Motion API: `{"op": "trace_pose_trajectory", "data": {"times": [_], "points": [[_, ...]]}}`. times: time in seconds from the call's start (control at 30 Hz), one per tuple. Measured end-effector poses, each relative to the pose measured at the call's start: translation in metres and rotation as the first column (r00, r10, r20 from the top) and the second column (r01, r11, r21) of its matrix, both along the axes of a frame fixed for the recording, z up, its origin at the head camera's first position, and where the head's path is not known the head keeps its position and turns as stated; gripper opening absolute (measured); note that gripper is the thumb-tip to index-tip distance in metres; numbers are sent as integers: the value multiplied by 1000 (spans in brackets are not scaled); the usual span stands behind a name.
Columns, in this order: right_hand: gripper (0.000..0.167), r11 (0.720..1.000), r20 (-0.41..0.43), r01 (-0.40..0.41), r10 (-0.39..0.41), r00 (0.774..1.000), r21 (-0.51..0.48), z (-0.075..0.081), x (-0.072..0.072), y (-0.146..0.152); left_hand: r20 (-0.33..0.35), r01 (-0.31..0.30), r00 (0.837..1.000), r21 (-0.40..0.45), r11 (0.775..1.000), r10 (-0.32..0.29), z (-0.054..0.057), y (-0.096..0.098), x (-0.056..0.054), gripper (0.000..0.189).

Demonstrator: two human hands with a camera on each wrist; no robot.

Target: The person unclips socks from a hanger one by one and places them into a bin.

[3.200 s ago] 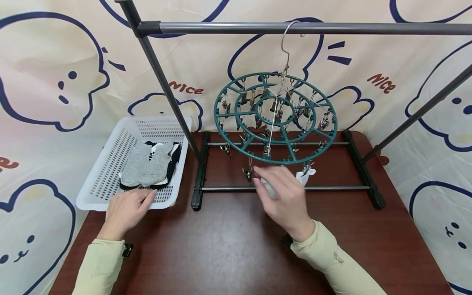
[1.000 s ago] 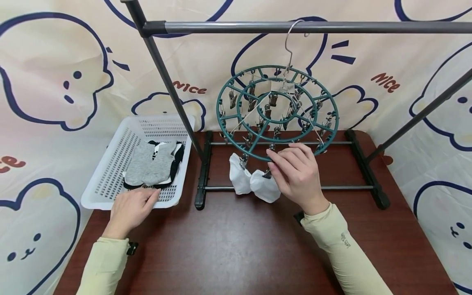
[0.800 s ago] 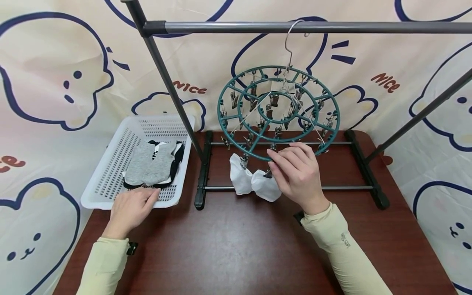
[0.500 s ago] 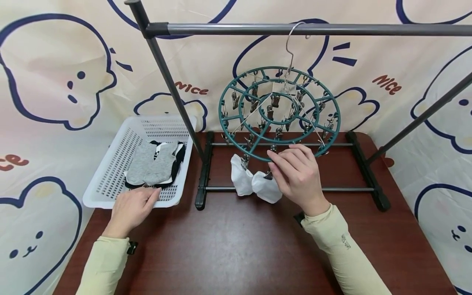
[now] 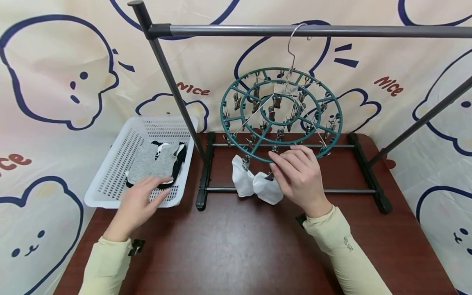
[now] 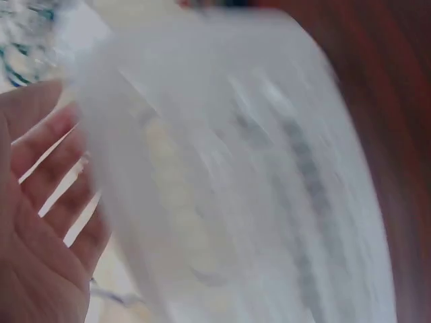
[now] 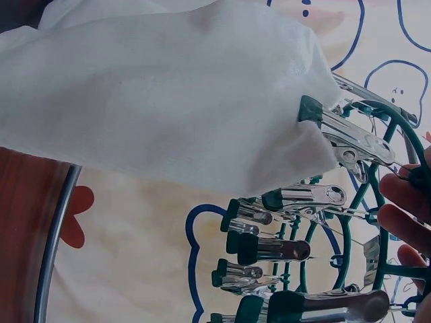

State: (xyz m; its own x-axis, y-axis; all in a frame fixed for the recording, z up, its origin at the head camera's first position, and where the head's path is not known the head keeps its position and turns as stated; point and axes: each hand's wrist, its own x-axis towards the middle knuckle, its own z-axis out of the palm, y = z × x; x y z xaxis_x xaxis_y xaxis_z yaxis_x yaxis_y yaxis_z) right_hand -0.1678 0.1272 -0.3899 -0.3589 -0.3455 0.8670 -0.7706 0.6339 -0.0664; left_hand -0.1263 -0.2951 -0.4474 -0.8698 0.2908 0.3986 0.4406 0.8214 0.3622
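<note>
A round green clip hanger (image 5: 225, 116) with several metal clips hangs by its hook from the rack's top bar. White cloth (image 5: 267, 189) hangs in two lobes from clips at its front left; up close it fills the upper part of the right wrist view. My right hand (image 5: 300, 176) holds the hanger's front rim between thumb and fingers, just right of the cloth. My left hand (image 5: 138, 203) reaches over the front of a white basket (image 5: 97, 194), fingers spread and holding nothing, fingertips right at the folded grey cloth (image 5: 151, 162).
Black and white cloth (image 5: 180, 159) shows under the grey piece in the basket. A dark metal rack (image 5: 239, 30) stands on the brown table (image 5: 236, 246), its slanted left post (image 5: 173, 82) passing beside the basket. A printed curtain (image 5: 44, 82) closes off the back.
The hanger has turned, carrying the white cloth leftward, and my right hand has moved up to its rim. My left hand has spread its fingers and moved further over the grey cloth.
</note>
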Motion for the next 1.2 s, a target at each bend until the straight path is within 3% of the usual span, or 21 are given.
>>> {"op": "trace_pose_trajectory", "data": {"times": [0.1, 0.27, 0.47, 0.57, 0.67, 0.83, 0.9, 0.97, 1.07, 1.2], "points": [[28, 1000, -1, -1, 1, 1000, -1, 1, 0, 1, -9, 101, 995, 142, 985, -101, 8, 26, 2, 43], [28, 1000, -1, -7, 7, 1000, -10, 1, 1, 2, 106, 193, 962, 379, 905, -250, 9, 78, -2, 60], [28, 1000, 5, -18, 18, 1000, -3, 0, 0, 1, 275, 140, 905, 527, 838, -324, -4, 118, -23, 71], [29, 1000, 10, -20, 20, 1000, -1, 0, 0, 1, 348, 106, 866, 576, 811, -360, -11, 129, -35, 74], [30, 1000, 15, -19, 19, 1000, 1, 1, -1, 1, 419, 68, 792, 662, 746, -444, -16, 139, -46, 73], [31, 1000, 13, -13, 13, 1000, 5, 1, 0, 4, 504, -56, 629, 789, 612, -592, -25, 154, -58, 61], [31, 1000, 12, -10, 10, 1000, 5, 1, 0, 4, 522, -91, 593, 800, 593, -613, -29, 159, -60, 53], [31, 1000, 15, -9, 9, 1000, 6, 1, 0, 5, 527, -101, 581, 803, 587, -621, -30, 164, -61, 44], [30, 1000, 19, -5, 5, 1000, 2, 1, 1, 6, 518, -68, 610, 788, 612, -599, -30, 170, -60, 31], [30, 1000, 26, -4, 4, 1000, -7, 1, 1, 8, 506, -63, 634, 787, 613, -585, -27, 175, -56, 31]]}}
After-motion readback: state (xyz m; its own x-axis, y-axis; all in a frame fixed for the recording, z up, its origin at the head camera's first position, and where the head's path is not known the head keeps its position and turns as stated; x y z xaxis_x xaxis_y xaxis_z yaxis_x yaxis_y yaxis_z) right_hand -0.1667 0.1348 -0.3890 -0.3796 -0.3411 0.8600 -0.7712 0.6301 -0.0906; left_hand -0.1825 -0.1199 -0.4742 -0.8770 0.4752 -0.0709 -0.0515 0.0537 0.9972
